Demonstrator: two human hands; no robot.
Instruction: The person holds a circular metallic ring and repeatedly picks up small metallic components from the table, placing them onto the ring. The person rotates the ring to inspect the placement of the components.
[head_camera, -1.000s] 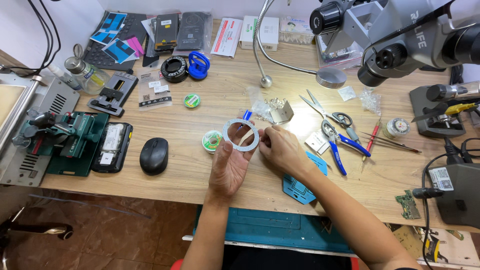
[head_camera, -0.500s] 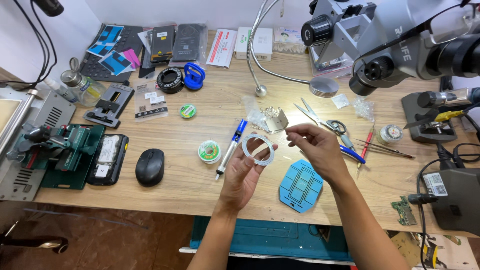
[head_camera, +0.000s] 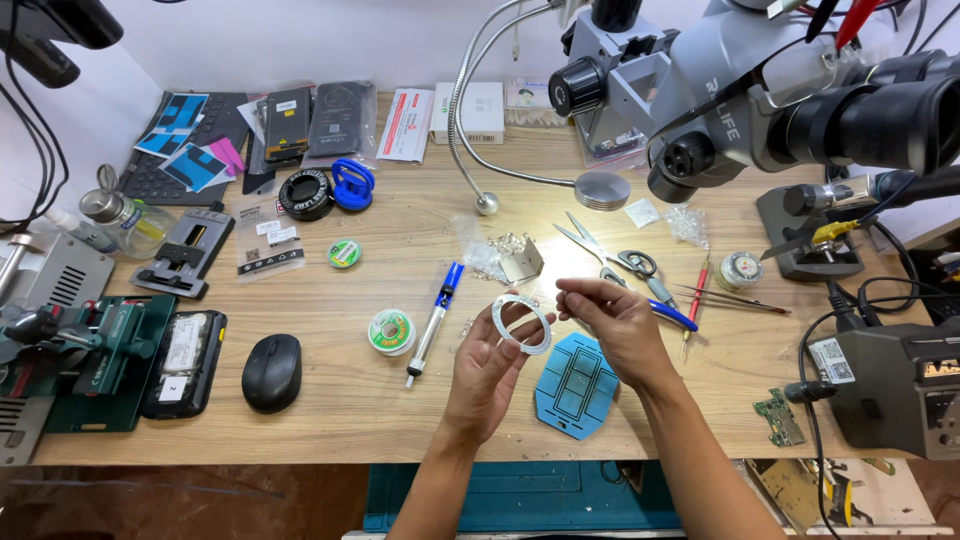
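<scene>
Tape, a thin translucent roll (head_camera: 521, 323) shaped as a flat ring with a wide open centre, sits raised above the wooden bench (head_camera: 330, 400), just over the blue mat. We see it held in our left hand (head_camera: 487, 370), palm up, with the fingers curled lightly around the ring's lower and left edge so that its face is turned toward us. Our right hand (head_camera: 612, 322) hovers just beside it, thumb and forefinger pressed together at the tips as if pinching something very fine; whether a loose end of tape lies between them is too small for us to tell. The other fingers of that hand are loosely folded.

Held up like this, the ring catches the lamp light and its edge is easy to reach from the side.

Under the hands lies a blue hexagonal mat (head_camera: 578, 385), matte, with moulded rectangular recesses. To the left rest a slim blue-and-silver pen tool (head_camera: 433, 322) and a small green-labelled spool (head_camera: 391, 331); further left is a smooth black mouse (head_camera: 271, 371). Beyond the right hand lie steel scissors (head_camera: 605, 250) and blue-handled pliers (head_camera: 665, 305), and a grey microscope (head_camera: 720, 90) overhangs the bench on the right.
</scene>
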